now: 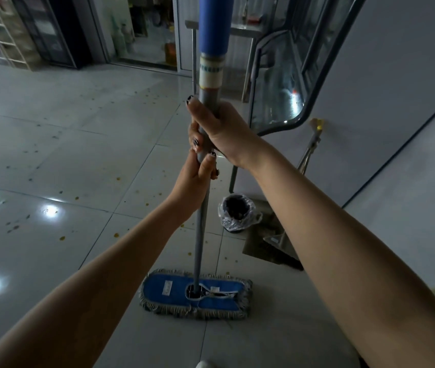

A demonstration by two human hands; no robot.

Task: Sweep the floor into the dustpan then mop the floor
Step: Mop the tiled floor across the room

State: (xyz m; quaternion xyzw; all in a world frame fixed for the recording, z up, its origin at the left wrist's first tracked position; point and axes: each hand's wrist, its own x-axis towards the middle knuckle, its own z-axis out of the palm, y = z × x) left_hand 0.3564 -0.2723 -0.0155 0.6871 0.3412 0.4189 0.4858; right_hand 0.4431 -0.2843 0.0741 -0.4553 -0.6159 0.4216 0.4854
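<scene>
A flat blue mop head (195, 293) with a grey fringe lies on the tiled floor (51, 144) just in front of me. Its grey handle (201, 235) rises straight up to a blue grip near the top of the view. My right hand (219, 126) is wrapped around the handle, and my left hand (197, 181) grips it just below, touching the right. Small yellow and dark bits are scattered over the tiles to the left and beyond the mop. A metal dustpan (269, 248) stands on the floor at the right, partly hidden by my right forearm.
A small bin (237, 213) lined with a clear plastic bag stands beside the dustpan. A glass-topped table (290, 88) with metal legs is behind it, against a grey wall. Shelving (1, 30) and a doorway lie at the far side.
</scene>
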